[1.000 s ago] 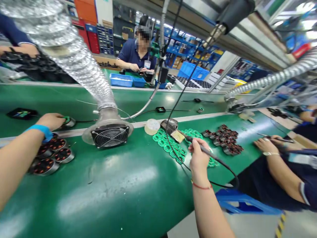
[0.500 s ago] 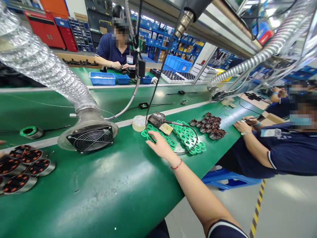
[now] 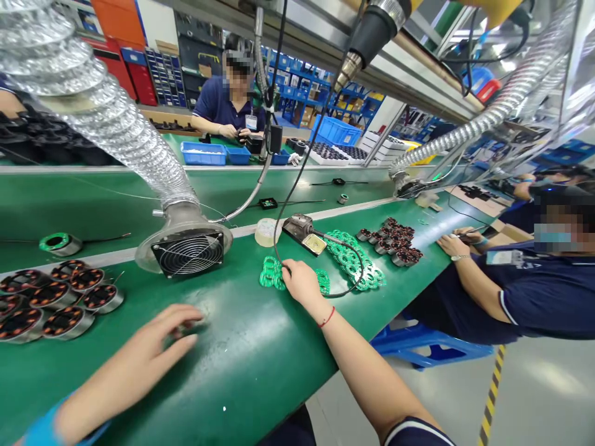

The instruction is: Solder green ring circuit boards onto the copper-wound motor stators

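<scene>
My right hand (image 3: pixel 303 284) is over a patch of green ring-shaped circuit boards (image 3: pixel 271 274), its fingers curled down. A black cord (image 3: pixel 297 158) runs down to its fingertips and loops out past the wrist. What the fingers hold, if anything, is hidden. My left hand (image 3: pixel 162 341) hovers above the green bench, thumb and fingers apart, holding nothing. To its left sit several motor stators (image 3: pixel 65 297) with copper windings. Beyond the right hand are a soldering iron stand with a yellowish sponge (image 3: pixel 315 244), a round translucent tub (image 3: pixel 267 232) and more green boards (image 3: pixel 356 263).
A fume fan (image 3: pixel 188 255) on a foil duct (image 3: pixel 125 130) stands at the left. More stators (image 3: pixel 395 238) lie at the right, near a co-worker (image 3: pixel 525 272). Another person (image 3: pixel 232 108) works across the bench behind blue bins (image 3: pixel 203 153). A power screwdriver (image 3: pixel 367 43) hangs overhead.
My left hand has come into view at the lower left. The right hand has moved slightly down, its fingers now more curled over the boards. The view has shifted a little left.
</scene>
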Available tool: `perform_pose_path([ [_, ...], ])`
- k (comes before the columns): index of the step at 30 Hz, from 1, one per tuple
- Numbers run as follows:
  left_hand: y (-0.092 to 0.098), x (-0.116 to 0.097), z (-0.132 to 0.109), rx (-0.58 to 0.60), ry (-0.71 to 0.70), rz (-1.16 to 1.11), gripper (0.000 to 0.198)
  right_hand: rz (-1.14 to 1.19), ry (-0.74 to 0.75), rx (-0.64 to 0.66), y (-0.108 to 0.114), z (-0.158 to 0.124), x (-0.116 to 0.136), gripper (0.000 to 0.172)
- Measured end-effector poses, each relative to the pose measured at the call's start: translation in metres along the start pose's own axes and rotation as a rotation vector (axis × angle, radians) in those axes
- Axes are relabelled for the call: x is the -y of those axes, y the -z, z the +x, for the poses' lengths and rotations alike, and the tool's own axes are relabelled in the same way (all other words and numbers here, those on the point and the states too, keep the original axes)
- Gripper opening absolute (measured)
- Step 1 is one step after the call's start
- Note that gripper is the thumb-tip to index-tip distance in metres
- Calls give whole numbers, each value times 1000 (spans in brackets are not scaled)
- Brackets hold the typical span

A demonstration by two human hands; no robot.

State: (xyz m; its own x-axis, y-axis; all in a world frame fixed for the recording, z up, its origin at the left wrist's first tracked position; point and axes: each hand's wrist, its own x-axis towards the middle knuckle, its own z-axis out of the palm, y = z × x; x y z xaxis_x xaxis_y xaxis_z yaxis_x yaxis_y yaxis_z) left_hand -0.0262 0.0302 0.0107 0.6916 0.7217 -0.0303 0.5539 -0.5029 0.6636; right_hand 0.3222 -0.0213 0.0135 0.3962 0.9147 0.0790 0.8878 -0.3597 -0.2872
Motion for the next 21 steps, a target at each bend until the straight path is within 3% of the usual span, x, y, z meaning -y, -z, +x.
perform_pose_path([
  [2,-14,-44,44,154,-66,-26,41,-7,35,-11,4,-11,4,21],
  [4,-27,-73,85,164,-121,67,43,-7,48,-44,12,-17,1,25],
  [9,-65,-103,148,171,-124,161,63,-43,-45,-208,46,-16,-36,42],
  [12,-85,-116,164,208,-114,232,67,-29,-36,-204,55,-21,-58,39],
  [15,-97,-125,170,246,-102,288,54,38,61,-69,49,-32,-72,28],
  [18,-99,-125,170,260,-68,315,40,100,117,50,35,-42,-81,24],
  [21,-93,-117,164,262,-43,319,31,121,83,80,24,-46,-84,23],
])
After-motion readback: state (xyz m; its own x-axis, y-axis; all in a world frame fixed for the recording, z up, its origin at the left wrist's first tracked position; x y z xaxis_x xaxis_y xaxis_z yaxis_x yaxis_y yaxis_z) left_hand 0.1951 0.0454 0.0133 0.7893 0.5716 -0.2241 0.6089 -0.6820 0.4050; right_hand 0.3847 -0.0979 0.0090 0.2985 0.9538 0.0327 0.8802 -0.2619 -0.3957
